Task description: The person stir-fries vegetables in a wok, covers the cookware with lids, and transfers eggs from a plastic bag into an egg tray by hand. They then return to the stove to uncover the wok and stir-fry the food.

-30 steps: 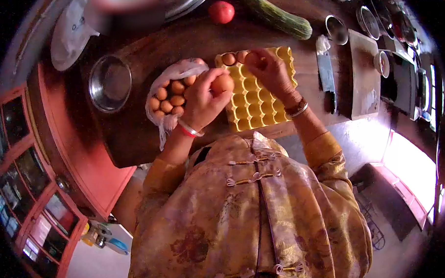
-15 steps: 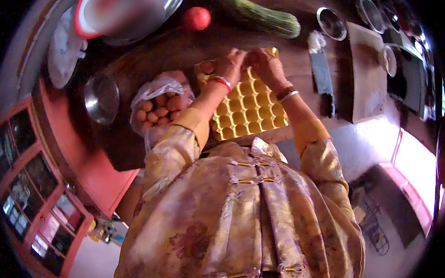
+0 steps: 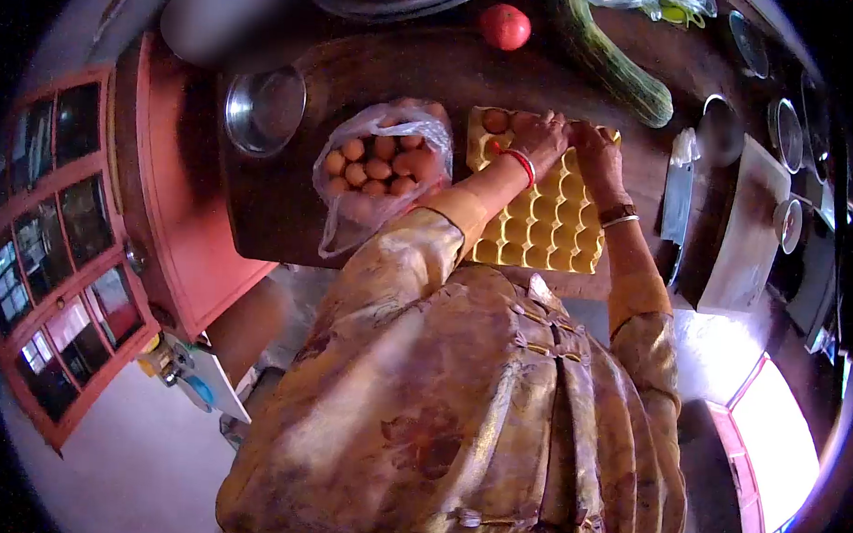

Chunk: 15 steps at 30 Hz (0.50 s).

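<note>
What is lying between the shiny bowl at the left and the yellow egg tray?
In the head view, a plastic bag of brown eggs lies between the bowl and the egg tray, with dark tabletop showing on both sides.

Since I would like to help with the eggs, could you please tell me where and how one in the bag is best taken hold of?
Probably around the upper rounded sides of an egg, coming from above: its top shows in the open mouth of the bag, while other eggs crowd it, leaving little room sideways.
</note>
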Available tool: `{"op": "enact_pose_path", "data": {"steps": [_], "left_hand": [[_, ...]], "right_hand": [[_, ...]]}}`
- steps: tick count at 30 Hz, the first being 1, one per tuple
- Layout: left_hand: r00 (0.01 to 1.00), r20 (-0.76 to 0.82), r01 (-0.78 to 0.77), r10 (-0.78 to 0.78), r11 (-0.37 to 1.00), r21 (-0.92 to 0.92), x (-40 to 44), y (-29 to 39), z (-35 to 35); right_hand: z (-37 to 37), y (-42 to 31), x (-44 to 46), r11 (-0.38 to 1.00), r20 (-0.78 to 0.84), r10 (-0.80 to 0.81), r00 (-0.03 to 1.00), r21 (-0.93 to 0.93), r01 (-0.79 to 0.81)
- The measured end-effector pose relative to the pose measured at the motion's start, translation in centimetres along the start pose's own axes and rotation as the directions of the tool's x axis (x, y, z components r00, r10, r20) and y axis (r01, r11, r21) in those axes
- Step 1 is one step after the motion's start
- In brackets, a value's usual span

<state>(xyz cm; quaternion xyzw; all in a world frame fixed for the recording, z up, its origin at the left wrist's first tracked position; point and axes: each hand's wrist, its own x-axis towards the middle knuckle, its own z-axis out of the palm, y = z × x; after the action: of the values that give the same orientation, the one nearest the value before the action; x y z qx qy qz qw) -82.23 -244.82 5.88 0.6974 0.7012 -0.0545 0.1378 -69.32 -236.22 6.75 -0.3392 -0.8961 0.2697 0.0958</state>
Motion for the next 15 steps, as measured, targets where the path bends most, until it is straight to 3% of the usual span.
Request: {"op": "enact_pose_path", "data": {"steps": [1,2,3,4,5,7,8,10,11,12,13,14,15], "left_hand": [[0.985,-0.128,0.082,-0.117,0.964,-0.252,-0.8,0.2,0.1],[0.957,-0.2,0.095,-0.211,0.878,-0.469,-1.3,0.5,0.4],[0.956,-0.244,0.043,-0.162,0.902,-0.43,-2.7,0.3,-2.2],[0.951,-0.287,-0.008,-0.112,0.922,-0.387,-4.2,0.2,-5.0],[0.95,-0.29,-0.009,-0.114,0.92,-0.392,-5.6,-0.2,-5.9],[0.939,-0.314,0.013,-0.137,0.931,-0.366,-7.8,-0.8,-6.8],[0.908,-0.413,-0.066,-0.063,0.955,-0.29,-10.0,-2.1,-7.2],[0.864,-0.503,-0.143,0.024,0.969,-0.2,-15.4,-5.3,-8.4],[0.886,-0.458,-0.046,-0.065,0.973,-0.226,-18.3,-6.5,-9.7],[0.899,-0.41,0.055,-0.156,0.967,-0.247,-21.0,-7.8,-10.8],[0.899,-0.358,0.159,-0.251,0.951,-0.266,-23.2,-9.2,-11.3],[0.883,-0.289,0.258,-0.371,0.896,-0.362,-23.8,-11.8,-7.4],[0.852,-0.21,0.352,-0.479,0.822,-0.448,-23.7,-14.4,-2.9]], "right_hand": [[-0.1,-0.8,-0.2,1.0,0.004,-0.012,1.0,-0.007,0.012],[-0.4,-1.5,-0.3,0.995,-0.109,0.091,0.99,-0.019,-0.094],[-0.6,-2.3,-0.5,0.98,-0.223,0.189,0.956,-0.02,-0.198],[-2.0,-4.3,-0.5,0.988,-0.296,0.112,0.949,-0.069,-0.138],[-3.0,-5.9,-0.4,0.988,-0.294,0.108,0.95,-0.076,-0.136],[-4.7,-9.3,-0.5,0.994,-0.148,-0.102,0.984,-0.041,0.097],[-5.0,-12.3,-1.1,0.979,-0.171,-0.058,0.984,0.183,0.09],[-4.6,-17.9,-1.7,0.948,-0.156,-0.182,0.971,0.234,0.215],[-4.9,-21.7,-1.9,0.971,0.01,-0.229,0.973,-0.066,0.229],[-3.2,-22.6,-2.4,0.957,0.122,-0.276,0.953,0.13,0.26],[-1.5,-23.7,-2.8,0.823,0.015,-0.377,0.926,0.465,0.327],[-0.1,-25.0,-2.8,0.769,0.004,-0.475,0.88,0.489,0.412],[3.4,-25.0,-2.9,0.837,0.223,-0.373,0.901,0.501,0.222]]}}
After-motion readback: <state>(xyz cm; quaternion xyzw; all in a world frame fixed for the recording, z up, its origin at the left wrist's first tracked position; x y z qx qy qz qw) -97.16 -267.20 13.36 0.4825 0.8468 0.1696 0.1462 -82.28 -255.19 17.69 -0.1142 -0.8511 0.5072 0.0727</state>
